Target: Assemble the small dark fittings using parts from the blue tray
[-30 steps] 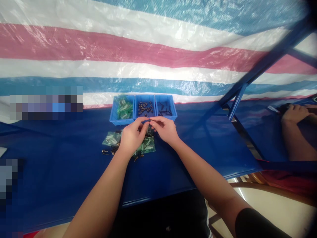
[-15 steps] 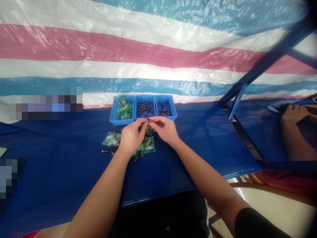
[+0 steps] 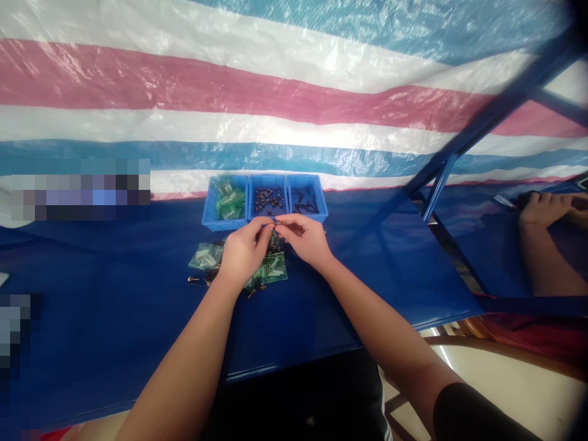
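My left hand (image 3: 245, 248) and my right hand (image 3: 303, 237) meet fingertip to fingertip in front of the blue bins. Both are closed in a pinch around a small metallic piece, mostly covered by the fingers, so its kind cannot be made out. Below them lie green-tinted plastic bags (image 3: 274, 269) of small metal parts, with loose screws (image 3: 193, 280) at their left edge. The left bin (image 3: 209, 211) holds similar bags, the middle bin (image 3: 269, 179) brass-dark screws or bolts, and the right bin (image 3: 305, 179) thin dark screws. My hands hide part of the pile.
A blue tabletop (image 3: 138, 318) spreads around the pile. Blue metal frame bars (image 3: 482, 116) slant up at the right, and another person's hand (image 3: 544, 211) rests beyond them. Striped plastic sheeting (image 3: 275, 98) hangs behind. A chair (image 3: 496, 349) stands at lower right.
The view has shifted very slightly. Both hands keep their pinch at the same place, and the bins and bags lie as before.
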Tool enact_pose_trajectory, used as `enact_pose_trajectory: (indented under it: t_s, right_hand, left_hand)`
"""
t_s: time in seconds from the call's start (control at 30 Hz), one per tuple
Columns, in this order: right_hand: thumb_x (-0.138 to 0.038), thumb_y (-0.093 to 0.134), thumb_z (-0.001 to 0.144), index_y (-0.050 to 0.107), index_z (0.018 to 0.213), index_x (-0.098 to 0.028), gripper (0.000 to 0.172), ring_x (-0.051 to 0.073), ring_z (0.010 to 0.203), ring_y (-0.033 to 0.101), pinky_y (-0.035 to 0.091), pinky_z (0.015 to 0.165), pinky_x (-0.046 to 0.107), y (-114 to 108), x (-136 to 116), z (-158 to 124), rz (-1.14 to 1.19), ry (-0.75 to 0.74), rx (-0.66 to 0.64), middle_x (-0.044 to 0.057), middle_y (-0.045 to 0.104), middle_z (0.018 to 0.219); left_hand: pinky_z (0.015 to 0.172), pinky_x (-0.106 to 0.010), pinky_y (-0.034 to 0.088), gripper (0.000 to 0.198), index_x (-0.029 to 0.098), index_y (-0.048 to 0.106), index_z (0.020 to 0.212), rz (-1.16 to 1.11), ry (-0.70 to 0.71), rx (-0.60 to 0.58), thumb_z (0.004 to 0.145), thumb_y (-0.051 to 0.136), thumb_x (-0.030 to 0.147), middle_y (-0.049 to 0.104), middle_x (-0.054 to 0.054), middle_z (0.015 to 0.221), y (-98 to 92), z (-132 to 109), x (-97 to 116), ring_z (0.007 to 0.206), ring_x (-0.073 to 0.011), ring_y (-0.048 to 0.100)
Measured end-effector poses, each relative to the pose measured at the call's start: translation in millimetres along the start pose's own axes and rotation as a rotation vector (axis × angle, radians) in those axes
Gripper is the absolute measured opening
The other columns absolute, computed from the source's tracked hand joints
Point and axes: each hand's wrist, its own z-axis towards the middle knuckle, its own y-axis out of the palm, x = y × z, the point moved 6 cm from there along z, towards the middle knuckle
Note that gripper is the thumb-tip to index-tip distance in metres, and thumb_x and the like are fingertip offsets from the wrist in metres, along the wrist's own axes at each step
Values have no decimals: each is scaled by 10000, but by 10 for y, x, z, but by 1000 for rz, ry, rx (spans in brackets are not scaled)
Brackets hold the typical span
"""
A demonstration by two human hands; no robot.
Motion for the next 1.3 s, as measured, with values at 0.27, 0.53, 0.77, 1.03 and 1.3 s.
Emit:
enact_pose_trajectory:
  t_s: [0.27,0.53,0.77,1.03,1.3]
  right_hand:
    - [-407,718,833,739,1056,-218,293,174,826,715,603,765,320,0,-2,-4,-26,15,14,47,758,956]
    - [-395,722,827,744,1028,-212,273,172,828,715,603,776,320,-9,-10,-2,-29,18,23,49,759,950]
    - [-423,717,830,743,1022,-215,285,170,810,715,605,762,315,-13,20,1,-43,55,30,47,760,925]
    - [-403,719,829,740,1049,-222,286,170,826,712,604,769,317,7,32,-6,-22,28,15,48,757,959]
    - [-391,711,835,744,1038,-223,266,169,801,719,610,754,318,-12,26,10,-34,30,14,44,760,953]
  left_hand:
    - [657,-233,427,305,220,681,1108,3,19,-49,1012,461,408,724,-20,857,29,1,5,673,-144,624]
    - [619,-233,425,322,222,695,1132,11,9,-20,994,487,425,714,-21,801,14,-1,8,616,-134,598]
    - [628,-232,451,323,222,714,1138,11,34,0,972,523,423,698,-12,758,14,4,-21,606,-128,592]
    - [659,-237,463,319,219,716,1097,1,3,-8,984,499,423,747,-32,884,-3,7,2,681,-142,640]
    - [597,-234,426,337,224,708,1130,16,-3,-12,986,492,438,707,-14,755,-2,3,2,596,-136,598]
